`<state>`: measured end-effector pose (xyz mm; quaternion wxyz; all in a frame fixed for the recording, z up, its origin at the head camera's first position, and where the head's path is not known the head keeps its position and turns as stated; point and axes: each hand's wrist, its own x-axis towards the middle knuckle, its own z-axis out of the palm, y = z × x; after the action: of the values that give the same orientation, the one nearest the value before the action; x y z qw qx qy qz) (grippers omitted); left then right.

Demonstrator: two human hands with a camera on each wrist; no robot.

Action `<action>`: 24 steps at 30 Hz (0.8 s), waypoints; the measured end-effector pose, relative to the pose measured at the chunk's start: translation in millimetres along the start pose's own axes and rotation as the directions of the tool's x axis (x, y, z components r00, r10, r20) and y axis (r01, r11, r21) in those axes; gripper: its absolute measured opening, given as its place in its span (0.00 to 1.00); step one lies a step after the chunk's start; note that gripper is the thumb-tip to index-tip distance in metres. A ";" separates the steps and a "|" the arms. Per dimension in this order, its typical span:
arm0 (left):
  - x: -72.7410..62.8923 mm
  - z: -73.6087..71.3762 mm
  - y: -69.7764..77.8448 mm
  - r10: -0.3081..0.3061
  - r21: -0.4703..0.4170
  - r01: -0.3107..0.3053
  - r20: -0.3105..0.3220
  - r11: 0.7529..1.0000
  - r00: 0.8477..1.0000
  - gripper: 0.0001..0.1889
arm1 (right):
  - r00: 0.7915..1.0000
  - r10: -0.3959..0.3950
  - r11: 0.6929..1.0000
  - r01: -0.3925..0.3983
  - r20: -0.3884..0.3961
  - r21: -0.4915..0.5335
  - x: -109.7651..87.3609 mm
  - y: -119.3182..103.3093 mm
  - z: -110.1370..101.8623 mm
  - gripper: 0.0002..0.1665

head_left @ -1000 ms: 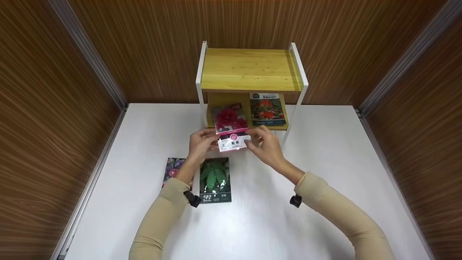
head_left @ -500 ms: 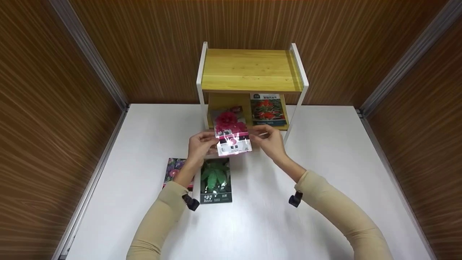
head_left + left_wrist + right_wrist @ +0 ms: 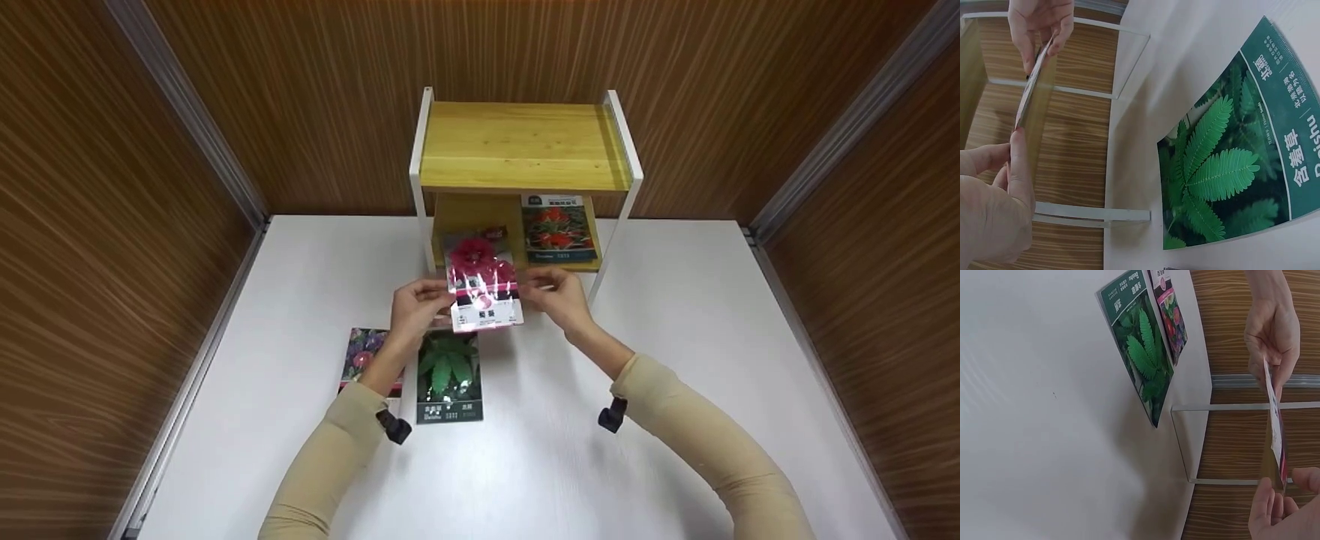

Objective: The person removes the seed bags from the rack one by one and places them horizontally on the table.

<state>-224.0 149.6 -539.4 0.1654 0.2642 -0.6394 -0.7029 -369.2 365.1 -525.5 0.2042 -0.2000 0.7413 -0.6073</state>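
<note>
- Brown wood-grain walls [image 3: 337, 67] enclose the space at the back and on both sides, with metal strips running along their lower parts.
- The white desk [image 3: 637, 465] spreads between them and carries everything else; a bright patch of light lies on its near part.
- The shelf [image 3: 517, 150] stands at the back of the desk: two yellow wooden boards, one above the other, in a white frame.
- Two beige sleeves [image 3: 701, 427] reach in from the near side.
- The pink packet [image 3: 484, 281], with a flower picture above a white label, is in the air in front of the shelf, its far end overlapping the lower board in the head view. Glare crosses its face.
- The green packet [image 3: 450, 379], with a leaf picture, lies flat on the desk.
- The red packet [image 3: 556, 232] rests on the lower board, at its right.
- The purple packet [image 3: 364, 356] lies just left of the green packet, partly hidden by the left forearm.
- The left hand [image 3: 412, 309] pinches the left edge of the pink packet.
- The right hand [image 3: 561, 298] holds its right edge between thumb and fingers.
- Small black cameras [image 3: 394, 426] sit at both wrists.
</note>
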 end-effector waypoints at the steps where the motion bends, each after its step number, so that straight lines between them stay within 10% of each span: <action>1: -0.2 -0.2 -0.4 0.000 -0.001 0.000 0.000 1.000 1.000 0.11 | 1.000 0.000 1.000 0.000 0.004 0.002 0.3 0.9 0.2 0.21; 24: -8.8 -5.1 -7.4 0.005 0.024 -0.006 0.025 1.000 1.000 0.12 | 0.994 0.097 0.995 -0.099 0.056 0.023 1.7 -0.4 16.1 0.24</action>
<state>-213.1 151.4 -545.5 0.1562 0.2555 -0.6506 -0.6979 -361.9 350.9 -528.1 0.2566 -0.1774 0.7364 -0.6003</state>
